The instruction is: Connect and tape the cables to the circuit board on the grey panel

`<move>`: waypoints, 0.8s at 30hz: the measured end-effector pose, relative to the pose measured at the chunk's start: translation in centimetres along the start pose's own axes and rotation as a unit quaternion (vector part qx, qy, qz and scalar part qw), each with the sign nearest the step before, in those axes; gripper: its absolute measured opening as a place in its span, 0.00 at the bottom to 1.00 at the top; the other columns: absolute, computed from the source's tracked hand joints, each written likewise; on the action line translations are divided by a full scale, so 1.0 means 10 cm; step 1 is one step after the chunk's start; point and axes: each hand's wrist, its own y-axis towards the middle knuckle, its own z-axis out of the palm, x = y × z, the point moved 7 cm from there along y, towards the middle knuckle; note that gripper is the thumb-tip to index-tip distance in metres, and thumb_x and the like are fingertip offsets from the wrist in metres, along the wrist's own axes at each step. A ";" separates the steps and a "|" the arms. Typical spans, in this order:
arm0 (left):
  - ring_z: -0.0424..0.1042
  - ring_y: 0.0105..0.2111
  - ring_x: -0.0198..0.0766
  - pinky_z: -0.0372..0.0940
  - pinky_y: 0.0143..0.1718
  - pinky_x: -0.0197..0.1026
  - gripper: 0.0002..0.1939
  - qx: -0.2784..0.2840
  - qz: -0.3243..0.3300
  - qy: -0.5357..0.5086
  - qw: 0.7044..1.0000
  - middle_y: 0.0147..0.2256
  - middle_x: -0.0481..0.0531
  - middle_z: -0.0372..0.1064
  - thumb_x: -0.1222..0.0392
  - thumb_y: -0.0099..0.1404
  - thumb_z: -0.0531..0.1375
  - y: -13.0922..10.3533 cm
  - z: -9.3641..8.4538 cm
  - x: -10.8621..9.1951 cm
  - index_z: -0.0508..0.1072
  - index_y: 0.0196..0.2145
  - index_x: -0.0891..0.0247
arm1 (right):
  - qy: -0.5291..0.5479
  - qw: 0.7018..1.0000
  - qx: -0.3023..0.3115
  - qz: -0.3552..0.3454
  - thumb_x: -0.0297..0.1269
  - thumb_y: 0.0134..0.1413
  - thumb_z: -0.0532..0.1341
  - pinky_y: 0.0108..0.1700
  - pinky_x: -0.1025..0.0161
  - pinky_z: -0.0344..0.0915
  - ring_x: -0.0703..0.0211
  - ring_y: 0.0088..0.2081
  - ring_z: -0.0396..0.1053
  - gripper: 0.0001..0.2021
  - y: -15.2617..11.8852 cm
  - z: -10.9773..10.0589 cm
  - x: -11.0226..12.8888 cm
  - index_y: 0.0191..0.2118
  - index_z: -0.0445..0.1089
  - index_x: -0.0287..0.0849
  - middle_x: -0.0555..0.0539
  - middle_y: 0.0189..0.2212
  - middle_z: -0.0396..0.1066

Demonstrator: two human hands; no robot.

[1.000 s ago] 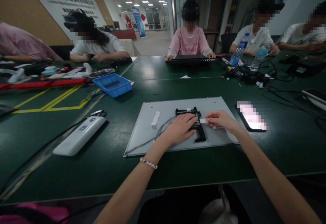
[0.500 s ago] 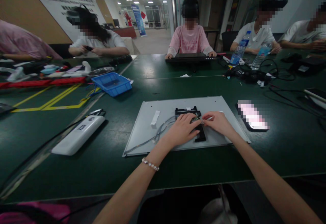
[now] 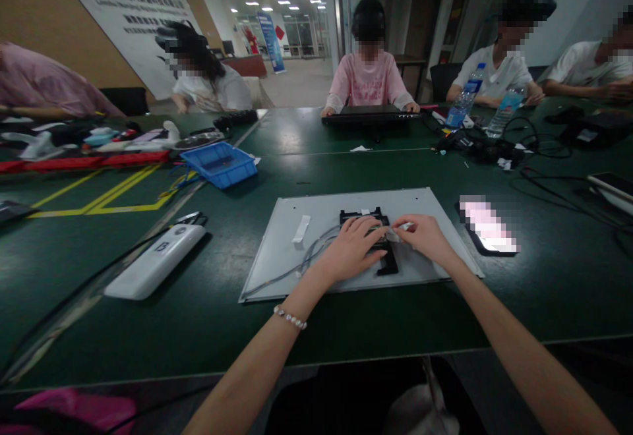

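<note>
A flat light-grey panel [image 3: 277,244] lies on the green table, with a black bracket [image 3: 389,265] at its middle. Across the bracket rests my left hand [image 3: 353,247], palm down with fingers spread; it covers part of the bracket. My right hand [image 3: 420,236] is at the bracket's right side, its fingertips pinched on a small whitish strip [image 3: 394,234], close to my left fingertips. Grey cables [image 3: 281,279] run from the bracket to the panel's lower left. A white strip [image 3: 301,229] lies on the panel's left part.
Left of the panel is a white power bank [image 3: 155,262] with a black cable; behind it, a blue basket [image 3: 220,165]. A lit phone [image 3: 489,224] lies to the right. Bottles [image 3: 465,99] and tangled cables stand farther back. Several people sit across the green table [image 3: 395,329].
My right fingertips have shifted slightly, and more of the whitish strip shows between them. My left hand stays over the bracket. The person at the back left has leaned to the right.
</note>
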 end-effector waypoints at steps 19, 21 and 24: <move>0.69 0.36 0.39 0.64 0.43 0.42 0.21 -0.050 -0.248 -0.075 0.964 0.45 0.56 0.66 0.67 0.55 0.51 -0.81 -0.12 1.67 0.69 0.47 0.64 | 0.038 0.999 0.014 -0.009 0.38 0.49 0.57 0.27 0.67 0.62 0.62 0.25 0.69 0.10 0.00 0.03 -0.03 0.33 0.74 0.41 0.48 0.26 0.74; 0.68 0.31 0.36 0.64 0.40 0.41 0.21 -0.053 -0.257 -0.082 0.962 0.43 0.55 0.66 0.66 0.55 0.52 -0.83 -0.10 1.68 0.69 0.46 0.64 | 0.048 0.999 0.016 -0.003 0.38 0.48 0.57 0.26 0.67 0.62 0.62 0.24 0.70 0.10 -0.01 0.03 -0.03 0.33 0.74 0.40 0.48 0.25 0.74; 0.67 0.28 0.35 0.63 0.37 0.40 0.17 -0.069 -0.264 -0.076 0.959 0.39 0.54 0.67 0.63 0.55 0.53 -0.81 -0.14 1.68 0.71 0.43 0.64 | 0.045 0.999 0.013 -0.001 0.38 0.48 0.57 0.26 0.67 0.62 0.61 0.24 0.70 0.11 -0.01 0.02 -0.03 0.33 0.74 0.40 0.48 0.24 0.73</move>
